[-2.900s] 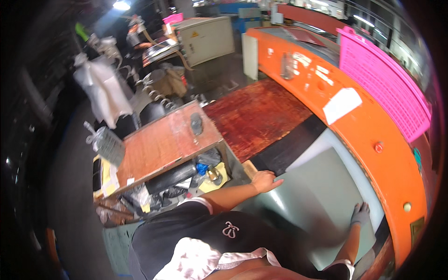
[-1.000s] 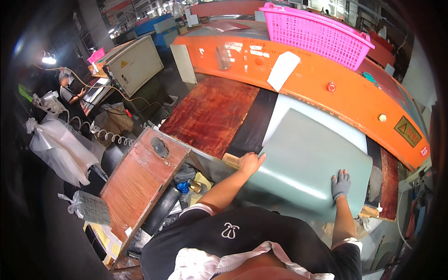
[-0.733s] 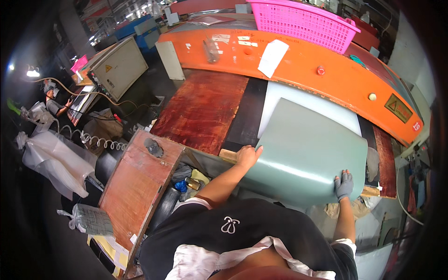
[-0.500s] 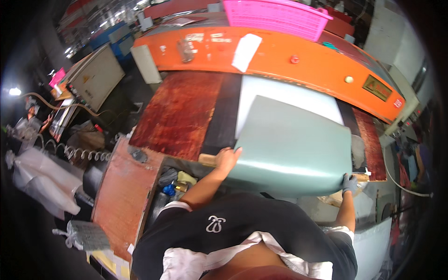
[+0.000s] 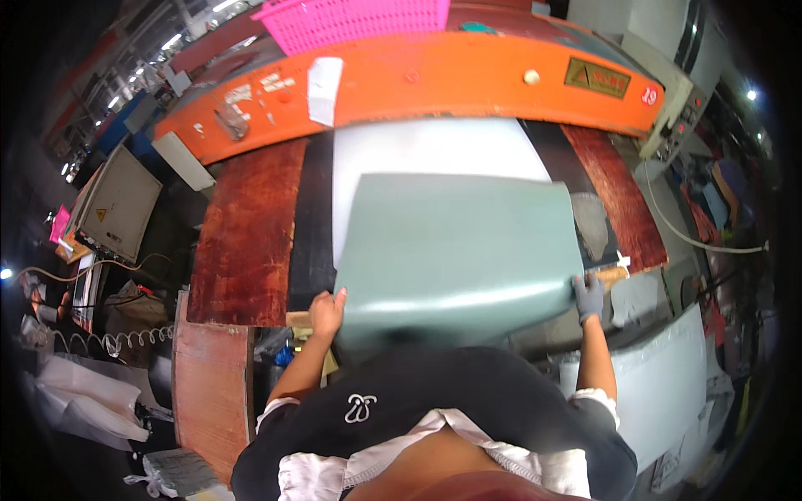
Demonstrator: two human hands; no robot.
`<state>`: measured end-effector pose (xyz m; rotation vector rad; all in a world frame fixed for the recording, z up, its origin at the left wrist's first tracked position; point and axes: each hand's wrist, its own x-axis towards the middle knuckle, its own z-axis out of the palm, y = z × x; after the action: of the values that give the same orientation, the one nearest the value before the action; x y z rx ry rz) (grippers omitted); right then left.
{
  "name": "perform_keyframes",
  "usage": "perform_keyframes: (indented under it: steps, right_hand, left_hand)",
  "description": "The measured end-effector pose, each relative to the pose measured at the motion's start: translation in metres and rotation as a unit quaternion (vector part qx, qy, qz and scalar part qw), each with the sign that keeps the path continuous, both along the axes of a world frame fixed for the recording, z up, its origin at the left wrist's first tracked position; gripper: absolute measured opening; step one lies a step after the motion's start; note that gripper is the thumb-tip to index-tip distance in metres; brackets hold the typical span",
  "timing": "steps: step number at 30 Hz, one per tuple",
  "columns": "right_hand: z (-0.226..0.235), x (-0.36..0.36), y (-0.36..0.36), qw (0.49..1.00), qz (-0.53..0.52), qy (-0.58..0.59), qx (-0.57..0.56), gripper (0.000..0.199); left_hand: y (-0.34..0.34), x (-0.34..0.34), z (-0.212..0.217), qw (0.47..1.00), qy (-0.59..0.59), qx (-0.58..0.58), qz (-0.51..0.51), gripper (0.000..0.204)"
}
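Observation:
A grey-green flexible sheet (image 5: 455,250) lies over a white board (image 5: 434,146) on the machine's bed, its near part curving down toward my body. My left hand (image 5: 328,311), bare, pinches the sheet's left edge near the front corner. On the opposite edge my right hand (image 5: 588,299), in a grey glove, grips the near right corner, beside a wooden strip. The fingertips under the sheet are hidden on both sides.
An orange machine beam (image 5: 376,79) spans the far side, with a pink basket (image 5: 355,25) on top. Reddish-brown boards (image 5: 246,234) flank the bed. A wooden table (image 5: 213,376) stands at my left; a pale wrapped stack (image 5: 656,388) is at my right. A grey cloth-like piece (image 5: 591,225) lies beside the sheet.
The view has swung right, so the machine now appears further left and more level. Both hands keep hold of the sheet, which lies straighter over the white board.

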<state>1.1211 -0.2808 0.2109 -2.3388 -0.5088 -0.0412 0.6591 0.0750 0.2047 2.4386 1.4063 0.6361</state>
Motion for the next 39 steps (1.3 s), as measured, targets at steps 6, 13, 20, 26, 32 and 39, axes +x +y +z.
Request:
perform_keyframes:
  steps: [6, 13, 20, 26, 32, 39]
  right_hand:
    - [-0.008, 0.024, 0.003, 0.977, 0.018, 0.185, 0.104, 0.045]
    - [0.026, 0.025, 0.010, 0.950, 0.087, 0.160, 0.252, 0.017]
    - [0.084, 0.155, 0.189, 0.985, 0.097, 0.012, 0.142, 0.031]
    - [0.053, 0.171, 0.315, 0.975, 0.043, -0.020, -0.216, 0.060]
    - [0.008, 0.119, 0.212, 0.957, 0.153, -0.172, -0.177, 0.053]
    - [0.009, 0.046, 0.065, 0.997, 0.077, 0.019, 0.013, 0.050]
  left_hand:
    - [-0.002, -0.010, -0.008, 1.000, -0.026, -0.011, 0.000, 0.052]
    - [-0.015, -0.015, 0.019, 0.979, -0.175, -0.100, 0.004, 0.047]
    - [0.083, 0.043, 0.060, 0.981, -0.191, -0.013, 0.008, 0.048]
    - [0.192, 0.115, 0.013, 0.977, -0.120, -0.095, 0.150, 0.047]
    - [0.152, 0.076, -0.011, 0.979, -0.165, -0.106, 0.054, 0.037]
    - [0.062, 0.011, 0.011, 0.924, -0.115, -0.364, 0.041, 0.041]
